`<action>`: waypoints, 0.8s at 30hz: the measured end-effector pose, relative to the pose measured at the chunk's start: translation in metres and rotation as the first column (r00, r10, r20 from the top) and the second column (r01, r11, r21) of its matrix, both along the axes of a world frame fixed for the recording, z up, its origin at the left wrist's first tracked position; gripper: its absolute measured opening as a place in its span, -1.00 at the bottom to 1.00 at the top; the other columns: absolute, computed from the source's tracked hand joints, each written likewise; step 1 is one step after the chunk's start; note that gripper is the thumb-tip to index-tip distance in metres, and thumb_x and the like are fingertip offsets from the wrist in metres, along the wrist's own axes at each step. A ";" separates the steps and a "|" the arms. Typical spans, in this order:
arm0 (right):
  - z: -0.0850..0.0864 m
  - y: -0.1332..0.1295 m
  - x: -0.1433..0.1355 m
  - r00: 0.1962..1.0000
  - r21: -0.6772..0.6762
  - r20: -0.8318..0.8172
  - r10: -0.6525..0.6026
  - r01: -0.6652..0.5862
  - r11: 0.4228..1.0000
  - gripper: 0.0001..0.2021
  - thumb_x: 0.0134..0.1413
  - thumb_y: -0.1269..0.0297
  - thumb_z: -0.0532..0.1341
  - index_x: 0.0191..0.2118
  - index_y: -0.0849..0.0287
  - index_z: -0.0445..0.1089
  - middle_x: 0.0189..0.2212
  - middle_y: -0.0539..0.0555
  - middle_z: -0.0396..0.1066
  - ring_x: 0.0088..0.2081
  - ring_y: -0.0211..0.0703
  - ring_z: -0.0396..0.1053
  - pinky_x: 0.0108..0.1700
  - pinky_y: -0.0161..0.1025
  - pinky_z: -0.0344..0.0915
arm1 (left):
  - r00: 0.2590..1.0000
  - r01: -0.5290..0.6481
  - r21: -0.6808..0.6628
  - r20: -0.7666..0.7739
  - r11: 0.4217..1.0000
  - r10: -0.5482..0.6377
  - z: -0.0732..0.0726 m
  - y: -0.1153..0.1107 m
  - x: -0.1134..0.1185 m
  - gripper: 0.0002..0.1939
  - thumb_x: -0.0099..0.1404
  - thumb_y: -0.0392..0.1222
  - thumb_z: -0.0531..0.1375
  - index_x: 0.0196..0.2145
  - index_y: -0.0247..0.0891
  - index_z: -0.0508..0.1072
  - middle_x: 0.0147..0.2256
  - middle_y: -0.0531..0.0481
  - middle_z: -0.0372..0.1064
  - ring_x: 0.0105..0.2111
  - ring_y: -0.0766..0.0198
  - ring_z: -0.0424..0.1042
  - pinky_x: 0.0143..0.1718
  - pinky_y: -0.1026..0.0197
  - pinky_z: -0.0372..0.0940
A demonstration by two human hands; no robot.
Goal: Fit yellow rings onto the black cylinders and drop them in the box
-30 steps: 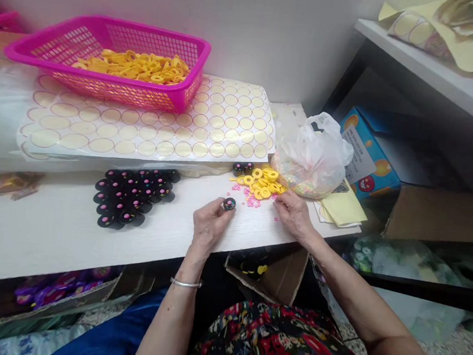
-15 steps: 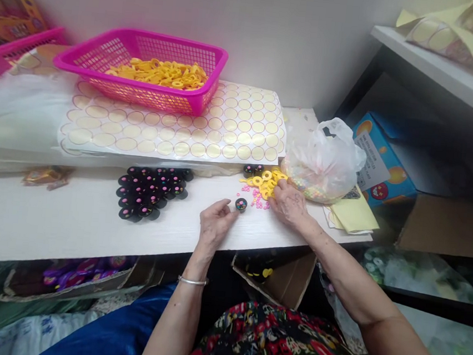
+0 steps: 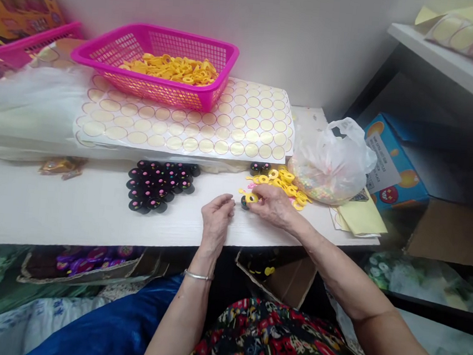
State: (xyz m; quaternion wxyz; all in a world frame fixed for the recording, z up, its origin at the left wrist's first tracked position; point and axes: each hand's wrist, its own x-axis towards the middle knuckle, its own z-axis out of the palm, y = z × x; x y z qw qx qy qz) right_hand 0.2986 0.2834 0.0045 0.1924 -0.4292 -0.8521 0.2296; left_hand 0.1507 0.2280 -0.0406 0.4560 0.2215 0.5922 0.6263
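My right hand (image 3: 273, 204) pinches a yellow ring-shaped piece (image 3: 252, 198) at the rim of a small round black cup (image 3: 243, 202) on the table. To the left of that cup, my left hand (image 3: 215, 220) is closed, thumb and fingertips together; whatever may be in them is too small to see. Behind and beside my right hand lie several loose yellow pieces (image 3: 286, 178) and small pink beads (image 3: 251, 185), partly hidden by the fingers. Two more black cups (image 3: 259, 168) stand at the back.
Left of my hands stands a cluster of black cups with pink beads (image 3: 156, 185). A pink basket (image 3: 211, 94) of yellow pieces rests on sticker sheets (image 3: 189, 143). A knotted plastic bag of beads (image 3: 332, 164) is at the right, beside yellow paper (image 3: 362, 215) and a blue box (image 3: 393, 159).
My right hand has moved left from the yellow pile to the black cup, bringing a yellow ring-shaped piece. My left fingers have closed together beside the cup. The view has shifted slightly.
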 end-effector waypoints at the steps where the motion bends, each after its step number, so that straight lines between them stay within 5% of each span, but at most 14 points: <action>1: 0.000 0.000 -0.005 1.000 0.000 0.026 0.015 -0.015 1.000 -0.89 -0.04 0.32 0.12 -0.47 0.24 0.29 -0.47 0.01 0.24 -0.42 -0.27 0.14 -0.37 -0.34 0.01 | 0.999 0.005 -0.017 0.044 1.000 -0.004 0.001 0.001 0.001 -0.71 -0.12 -0.23 0.28 -0.38 -0.41 0.47 -0.61 0.08 0.30 -0.67 0.51 0.15 -0.64 0.37 -0.01; 6: -0.006 -0.001 -0.013 0.991 0.010 0.129 0.036 -0.037 0.999 -0.90 -0.03 0.33 0.10 -0.40 0.25 0.30 -0.42 0.05 0.24 -0.38 -0.24 0.16 -0.35 -0.33 0.02 | 0.987 0.027 -0.074 0.158 0.997 -0.015 -0.002 0.005 0.002 -0.75 -0.16 -0.22 0.29 -0.47 -0.43 0.47 -0.67 0.06 0.28 -0.68 0.48 0.17 -0.65 0.36 -0.01; 11: -0.006 0.000 -0.015 0.989 0.002 0.139 0.047 -0.048 0.999 -0.88 0.00 0.35 0.09 -0.38 0.27 0.33 -0.41 0.06 0.24 -0.39 -0.24 0.16 -0.35 -0.32 0.03 | 0.994 0.047 -0.018 0.096 0.999 -0.045 -0.003 0.008 0.009 -0.72 -0.09 -0.09 0.32 -0.55 -0.42 0.47 -0.70 0.10 0.21 -0.69 0.49 0.12 -0.65 0.35 -0.04; 15: -0.009 0.003 -0.016 0.999 -0.057 -0.025 0.044 -0.046 0.997 -0.89 -0.04 0.38 0.12 -0.44 0.29 0.38 -0.43 0.05 0.24 -0.39 -0.26 0.17 -0.33 -0.32 0.08 | 0.998 0.054 0.009 -0.014 0.998 -0.054 -0.006 0.012 0.016 -0.68 -0.11 -0.03 0.35 -0.62 -0.39 0.46 -0.70 0.12 0.19 -0.67 0.50 0.10 -0.63 0.34 -0.02; 17: -0.012 0.003 -0.016 0.979 -0.190 -0.203 -0.023 -0.016 0.982 -0.89 -0.08 0.34 0.17 -0.44 0.28 0.39 -0.47 0.03 0.25 -0.41 -0.27 0.20 -0.35 -0.33 0.12 | 0.998 0.026 0.006 -0.064 1.000 -0.025 -0.008 0.014 0.017 -0.68 -0.12 -0.03 0.35 -0.66 -0.37 0.44 -0.68 0.10 0.22 -0.64 0.47 0.15 -0.60 0.33 0.04; 21: -0.020 0.001 -0.021 0.816 -0.605 -0.470 -0.336 -0.021 0.796 -0.77 -0.06 0.17 0.15 -0.40 0.27 0.37 -0.56 0.00 0.31 -0.57 -0.32 0.24 -0.52 -0.37 0.17 | 0.994 -0.004 -0.023 -0.106 1.000 0.001 -0.009 0.016 0.018 -0.70 -0.13 -0.03 0.35 -0.66 -0.36 0.45 -0.65 0.08 0.28 -0.62 0.44 0.21 -0.58 0.32 0.09; 24: -0.027 -0.001 -0.029 0.698 -0.735 -0.471 -0.539 0.027 0.677 -0.75 -0.10 0.14 0.17 -0.49 0.27 0.32 -0.71 -0.05 0.23 -0.68 -0.36 0.17 -0.66 -0.43 0.07 | 0.998 -0.013 -0.052 -0.064 0.999 0.010 -0.008 0.017 0.021 -0.70 -0.13 -0.04 0.35 -0.62 -0.37 0.47 -0.65 0.07 0.29 -0.64 0.44 0.21 -0.61 0.33 0.08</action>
